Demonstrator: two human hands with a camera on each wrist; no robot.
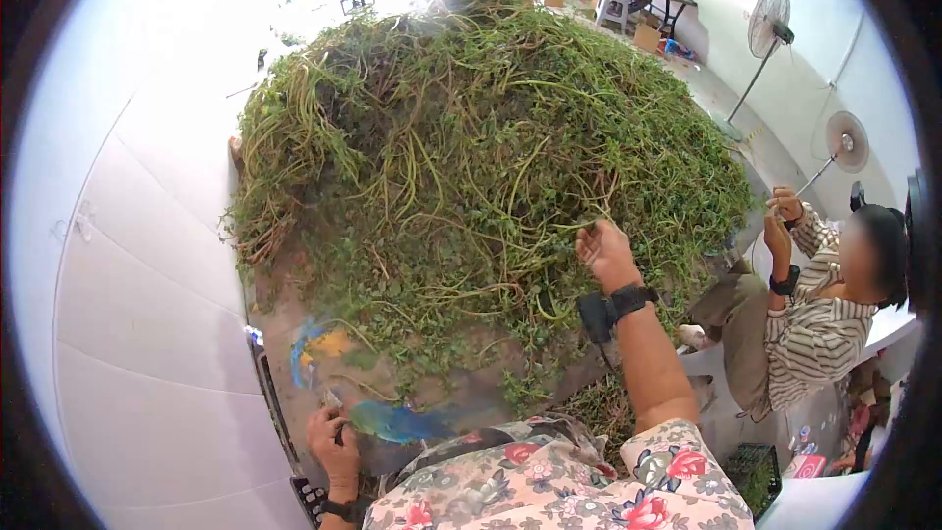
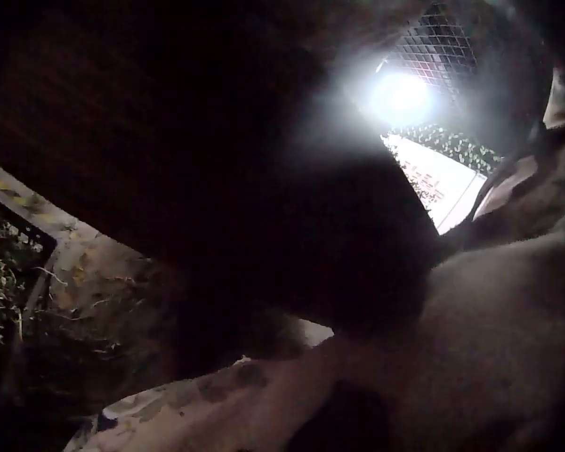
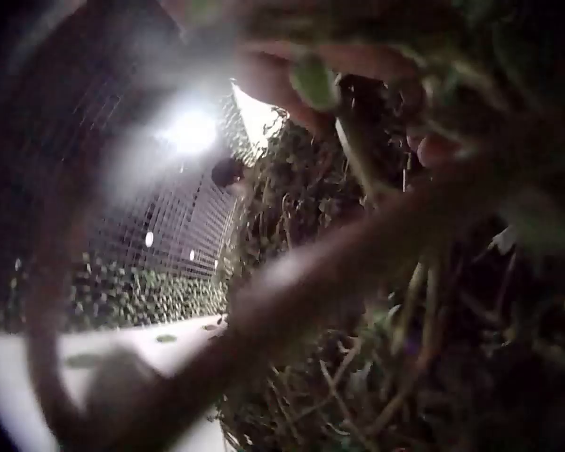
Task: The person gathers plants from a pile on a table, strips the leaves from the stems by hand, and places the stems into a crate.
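A big heap of leafy green stems point(image 1: 471, 177) covers the table in the head view. At its right front, my right hand point(image 1: 606, 253) pinches a thin green stem, fingers curled in at the heap's surface. The right wrist view shows those fingers point(image 3: 377, 61) among leaves, with a thick blurred stem point(image 3: 311, 282) crossing in front. My left hand point(image 1: 334, 442) is low at the left table edge, curled round a small dark thing with a pale tip; I cannot tell its kind. Beside it lies a blue-green piece point(image 1: 397, 422). The left wrist view is mostly dark.
A blue and yellow piece point(image 1: 319, 344) lies at the table's left. To the right sits a person in a striped shirt point(image 1: 819, 334), hands raised. Standing fans point(image 1: 770, 25) line the right wall. A dark crate point(image 1: 754, 476) holds greens at lower right. Another person stands behind the heap.
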